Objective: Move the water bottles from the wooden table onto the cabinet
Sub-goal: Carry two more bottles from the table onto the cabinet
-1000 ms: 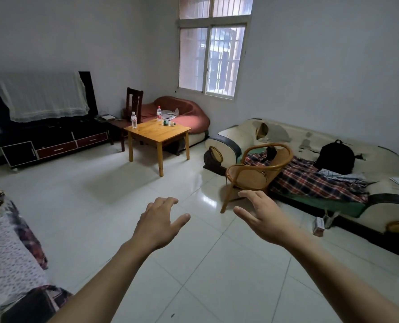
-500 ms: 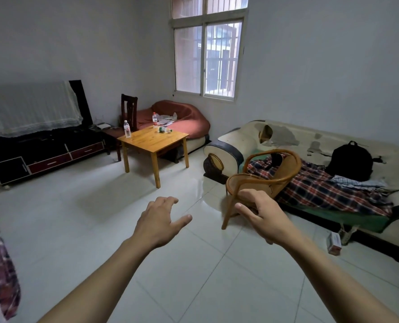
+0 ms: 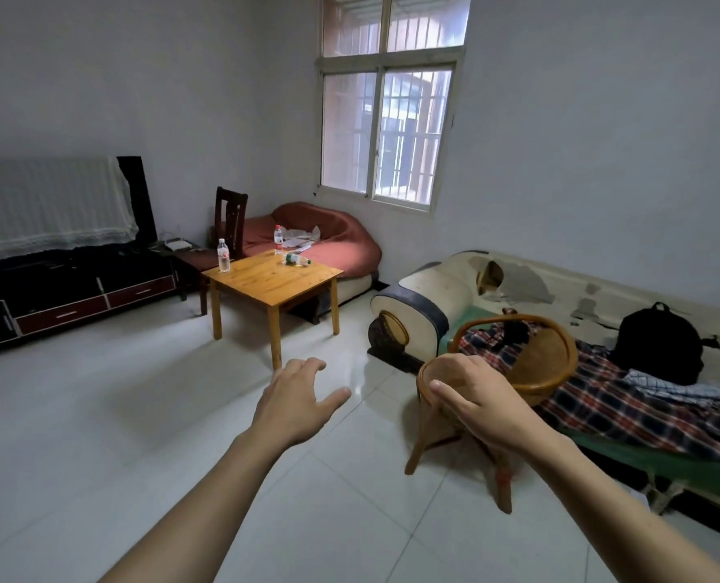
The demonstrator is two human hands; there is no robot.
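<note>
A square wooden table (image 3: 265,284) stands across the tiled floor. On its left corner a clear water bottle (image 3: 223,255) stands upright. A second upright bottle (image 3: 278,239) with a red label is at the far corner. A third bottle (image 3: 296,259) with a green label lies on its side near it. The low black cabinet (image 3: 68,279) with dark red drawers runs along the left wall. My left hand (image 3: 299,397) and my right hand (image 3: 476,397) are stretched out in front of me, fingers apart, holding nothing, well short of the table.
A rattan chair (image 3: 514,385) stands just behind my right hand. A long worn sofa (image 3: 560,296) with a plaid blanket and a black backpack (image 3: 657,342) fills the right side. A dark wooden chair (image 3: 230,220) and a red seat (image 3: 329,241) stand behind the table.
The view has come closer to the table and tilted up; the table and rattan chair look larger. Both hands stay outstretched and empty.
</note>
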